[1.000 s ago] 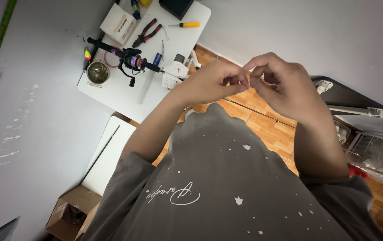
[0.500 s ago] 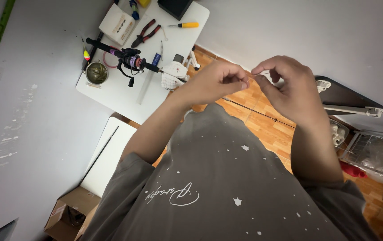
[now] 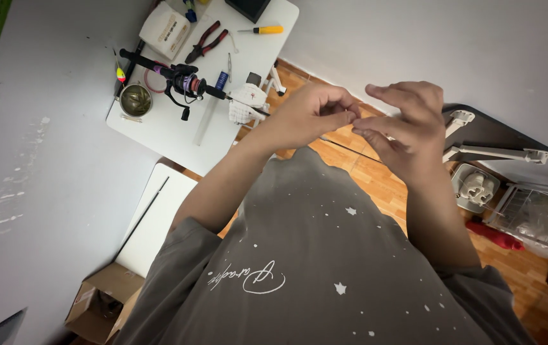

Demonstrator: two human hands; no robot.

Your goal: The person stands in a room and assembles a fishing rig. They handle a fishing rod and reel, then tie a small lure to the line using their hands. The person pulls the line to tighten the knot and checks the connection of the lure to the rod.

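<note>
The fingers [image 3: 349,117] of the left hand [image 3: 309,115] are pinched thumb to forefinger, meeting the fingertips of the right hand [image 3: 408,124], whose fingers are half curled with the upper ones spread; whatever they nip is too fine to see, though a thin dark line [image 3: 350,145] runs just below the hands, and I cannot tell whether it is held. Such a strand would, I judge, be near weightless, limp and slippery, best pinched close to its end between the pads; beyond lie a fishing reel [image 3: 184,82], red-handled pliers [image 3: 205,41] and a yellow-handled screwdriver [image 3: 262,29] on the white surface [image 3: 172,131].
</note>
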